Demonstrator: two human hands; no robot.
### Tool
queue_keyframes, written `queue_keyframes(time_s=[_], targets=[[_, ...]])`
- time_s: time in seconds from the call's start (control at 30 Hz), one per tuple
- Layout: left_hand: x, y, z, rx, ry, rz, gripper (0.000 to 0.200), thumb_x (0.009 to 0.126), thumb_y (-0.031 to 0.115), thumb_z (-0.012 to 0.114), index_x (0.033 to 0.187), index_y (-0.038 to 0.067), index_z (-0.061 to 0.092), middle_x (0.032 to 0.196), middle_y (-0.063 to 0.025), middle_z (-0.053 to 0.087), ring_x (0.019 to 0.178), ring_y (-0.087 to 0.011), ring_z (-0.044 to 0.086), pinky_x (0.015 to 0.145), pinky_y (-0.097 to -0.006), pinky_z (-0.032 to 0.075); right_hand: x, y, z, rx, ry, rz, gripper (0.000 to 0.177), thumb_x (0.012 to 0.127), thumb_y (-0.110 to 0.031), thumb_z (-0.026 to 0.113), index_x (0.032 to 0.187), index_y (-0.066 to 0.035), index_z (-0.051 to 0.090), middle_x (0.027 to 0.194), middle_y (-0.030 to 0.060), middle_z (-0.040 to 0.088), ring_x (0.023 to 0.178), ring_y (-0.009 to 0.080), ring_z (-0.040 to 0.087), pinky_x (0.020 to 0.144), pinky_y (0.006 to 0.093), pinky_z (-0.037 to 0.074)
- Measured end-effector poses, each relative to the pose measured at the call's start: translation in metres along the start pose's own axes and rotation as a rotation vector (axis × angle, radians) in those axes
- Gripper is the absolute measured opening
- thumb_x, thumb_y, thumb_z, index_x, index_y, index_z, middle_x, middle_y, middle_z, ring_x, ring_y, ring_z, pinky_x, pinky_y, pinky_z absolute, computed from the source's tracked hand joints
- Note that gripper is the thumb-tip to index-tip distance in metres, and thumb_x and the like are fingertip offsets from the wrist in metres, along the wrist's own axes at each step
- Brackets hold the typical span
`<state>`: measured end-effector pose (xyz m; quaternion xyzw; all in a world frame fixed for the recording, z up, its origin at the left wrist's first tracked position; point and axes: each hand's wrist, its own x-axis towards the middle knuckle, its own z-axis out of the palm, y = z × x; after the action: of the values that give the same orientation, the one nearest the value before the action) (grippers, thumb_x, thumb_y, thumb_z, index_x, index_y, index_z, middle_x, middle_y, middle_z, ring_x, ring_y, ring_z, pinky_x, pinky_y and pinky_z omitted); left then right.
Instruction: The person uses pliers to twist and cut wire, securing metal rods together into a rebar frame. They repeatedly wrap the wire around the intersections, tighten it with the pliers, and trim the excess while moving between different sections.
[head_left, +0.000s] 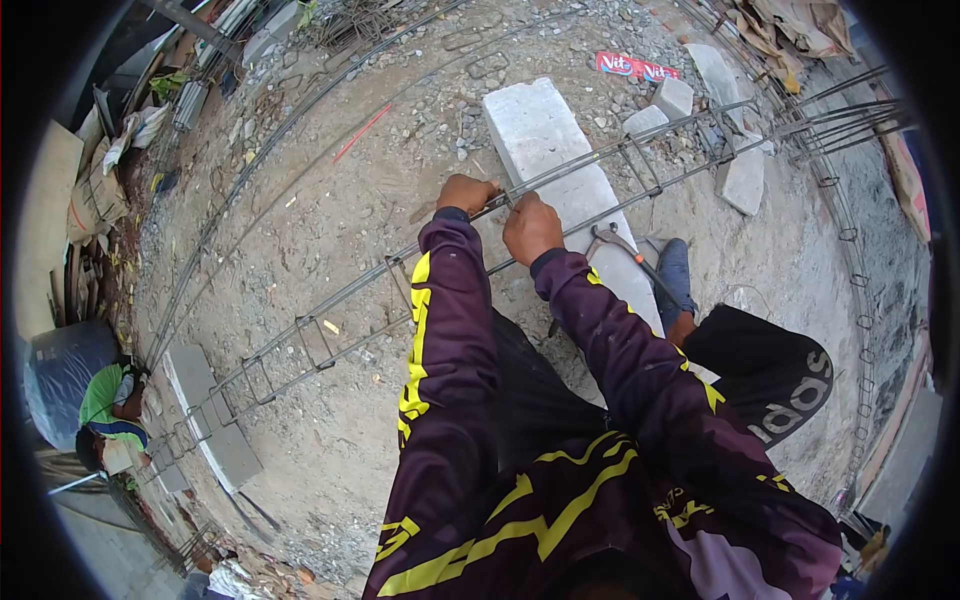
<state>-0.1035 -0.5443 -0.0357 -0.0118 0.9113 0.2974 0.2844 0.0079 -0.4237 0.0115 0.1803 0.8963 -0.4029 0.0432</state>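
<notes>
A long rebar cage (pixel 310 330) of thin bars and square stirrups runs diagonally across the view, over a pale concrete block (pixel 550 140). My left hand (pixel 466 194) is closed at the upper bars, its fingertips by a stirrup joint. Close on its right, my right hand (pixel 532 228) is closed at the same bars, with thumb and fingers pinched together. What either hand pinches is too small to make out. Pincers (pixel 640 256) with orange-marked handles lie on the block beside my shoe, right of my right hand.
Another person (pixel 108 405) in a green top crouches at the far left, near a grey block (pixel 210 410) under the cage. Broken blocks (pixel 742 175) and a red wrapper (pixel 636 67) lie upper right. Long bars (pixel 240 185) curve over the gravel at left.
</notes>
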Motion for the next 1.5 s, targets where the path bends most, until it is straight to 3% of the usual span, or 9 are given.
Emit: queue_keyframes(time_s=[0.13, 0.23, 0.33, 0.53, 0.63, 0.77, 0.87, 1.1, 1.5], targets=[[0.016, -0.011, 0.012, -0.126, -0.056, -0.016, 0.047, 0.074, 0.044, 0.074, 0.083, -0.002, 0.072, 0.085, -0.0238, 0.07, 0.083, -0.0354, 0.068, 0.076, -0.0398, 0.051, -0.006, 0.003, 0.007, 0.015, 0.092, -0.072, 0.015, 0.084, -0.007, 0.054, 0.09, 0.007, 0.052, 0.076, 0.0327, 0.062, 0.077, 0.0498, 0.062, 0.072, 0.0555, 0.048], [0.019, -0.01, 0.016, 0.119, 0.025, 0.145, 0.036, 0.08, 0.034, 0.075, 0.083, -0.002, 0.073, 0.074, -0.0154, 0.07, 0.075, -0.023, 0.069, 0.072, -0.0338, 0.051, -0.007, 0.001, 0.007, 0.015, 0.111, -0.091, 0.015, 0.085, -0.007, 0.054, 0.09, 0.007, 0.051, 0.074, 0.0338, 0.061, 0.074, 0.0513, 0.062, 0.071, 0.0565, 0.048], [0.029, -0.015, 0.023, -0.33, -0.003, -0.093, 0.031, 0.081, 0.03, 0.075, 0.083, 0.0, 0.074, 0.075, -0.0151, 0.071, 0.073, -0.0216, 0.069, 0.069, -0.0321, 0.051, -0.007, -0.005, 0.001, 0.002, 0.054, -0.06, 0.016, 0.082, -0.005, 0.052, 0.093, 0.008, 0.051, 0.079, 0.0334, 0.063, 0.08, 0.051, 0.062, 0.074, 0.0569, 0.048], [0.018, -0.011, 0.022, 0.079, 0.133, 0.35, 0.023, 0.081, 0.025, 0.073, 0.086, 0.002, 0.075, 0.078, -0.0146, 0.072, 0.072, -0.0202, 0.069, 0.067, -0.0331, 0.05, -0.004, -0.004, -0.009, -0.045, 0.015, -0.096, 0.02, 0.079, -0.005, 0.055, 0.094, 0.008, 0.054, 0.081, 0.0321, 0.064, 0.081, 0.0487, 0.064, 0.074, 0.0537, 0.051], [0.003, 0.001, 0.026, -0.361, 0.104, 0.078, 0.017, 0.082, 0.02, 0.071, 0.087, 0.004, 0.075, 0.082, -0.0144, 0.072, 0.072, -0.0204, 0.069, 0.068, -0.0338, 0.05, -0.002, -0.011, -0.022, -0.121, -0.046, -0.196, 0.02, 0.077, -0.005, 0.056, 0.092, 0.008, 0.057, 0.082, 0.0307, 0.065, 0.081, 0.0458, 0.065, 0.074, 0.0519, 0.052], [0.002, -0.004, 0.024, 0.49, 0.25, 0.573, 0.023, 0.076, 0.021, 0.071, 0.086, 0.001, 0.074, 0.084, -0.0205, 0.071, 0.073, -0.0299, 0.068, 0.069, -0.0388, 0.05, 0.036, -0.012, -0.04, -0.319, -0.186, -0.496, 0.018, 0.075, -0.008, 0.061, 0.089, 0.003, 0.063, 0.083, 0.0242, 0.067, 0.08, 0.0415, 0.067, 0.074, 0.0492, 0.053], [-0.011, 0.01, 0.025, -0.646, 0.104, 0.037, 0.018, 0.082, 0.01, 0.064, 0.08, -0.006, 0.07, 0.077, -0.0146, 0.07, 0.072, -0.0199, 0.065, 0.065, -0.0343, 0.049, 0.064, -0.028, -0.064, -0.488, -0.328, -0.636, 0.018, 0.075, -0.009, 0.064, 0.091, -0.002, 0.064, 0.084, 0.0226, 0.068, 0.084, 0.0402, 0.067, 0.074, 0.0483, 0.052], [-0.024, 0.009, 0.019, -0.73, 0.084, 0.087, 0.024, 0.078, 0.013, 0.071, 0.089, -0.008, 0.071, 0.078, -0.0127, 0.069, 0.07, -0.0186, 0.062, 0.068, -0.0321, 0.047, 0.139, 0.006, -0.045, -0.186, -0.461, -0.587, 0.018, 0.074, -0.012, 0.074, 0.087, -0.003, 0.065, 0.08, 0.0172, 0.068, 0.081, 0.0347, 0.068, 0.071, 0.0419, 0.051], [-0.013, 0.022, 0.036, -0.34, 0.354, -0.148, 0.027, 0.068, 0.013, 0.074, 0.088, -0.005, 0.074, 0.085, -0.0193, 0.072, 0.08, -0.0271, 0.068, 0.076, -0.0347, 0.05, 0.155, 0.001, -0.036, -0.659, -0.854, -0.574, 0.028, 0.083, -0.027, 0.062, 0.09, -0.003, 0.074, 0.083, 0.0163, 0.072, 0.078, 0.0304, 0.07, 0.074, 0.04, 0.052]])
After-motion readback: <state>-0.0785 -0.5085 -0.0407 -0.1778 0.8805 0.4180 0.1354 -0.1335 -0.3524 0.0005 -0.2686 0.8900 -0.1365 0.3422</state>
